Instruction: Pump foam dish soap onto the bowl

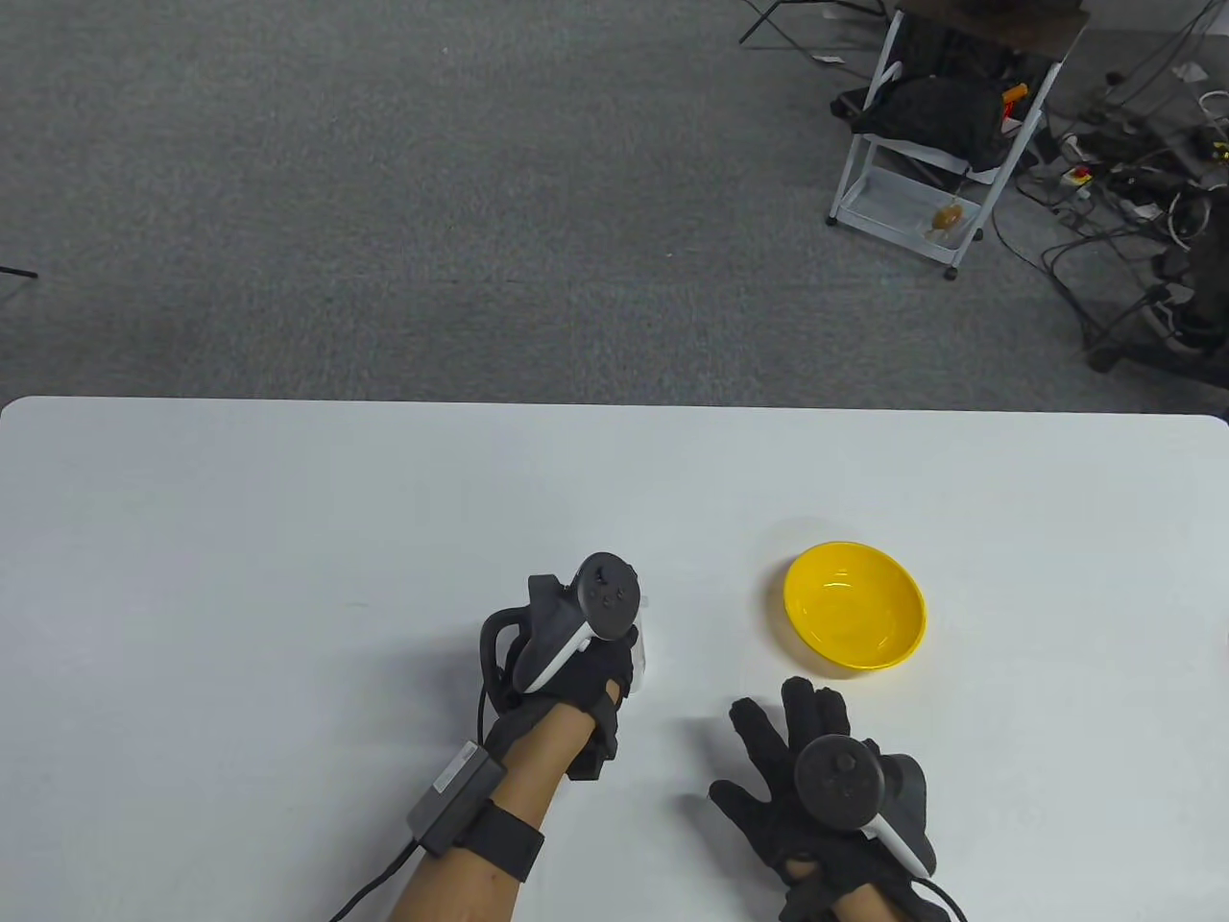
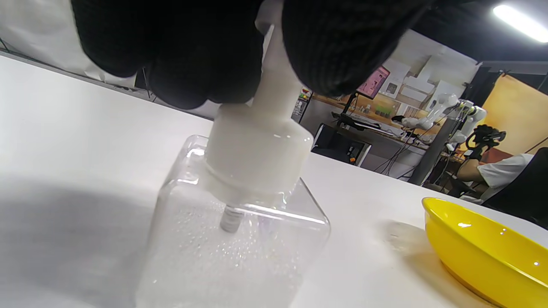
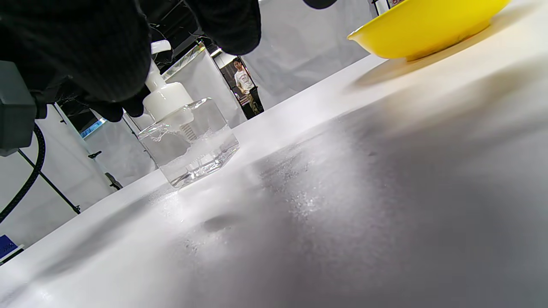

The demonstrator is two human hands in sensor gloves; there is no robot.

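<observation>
A clear square foam soap bottle [image 2: 239,239] with a white pump [image 2: 261,145] stands on the white table. My left hand [image 1: 614,672] grips the pump stem from above, fingers [image 2: 342,47] wrapped on both sides, and hides most of the bottle in the table view. The bottle also shows in the right wrist view [image 3: 190,141]. The empty yellow bowl [image 1: 855,605] sits to the bottle's right, apart from it; it also shows in the left wrist view [image 2: 483,252]. My right hand [image 1: 797,749] is open, fingers spread, low over the table in front of the bowl, holding nothing.
The white table [image 1: 288,538] stretches to the left and back. Beyond its far edge is grey carpet, with a white shelf cart [image 1: 922,144] and cables at the back right.
</observation>
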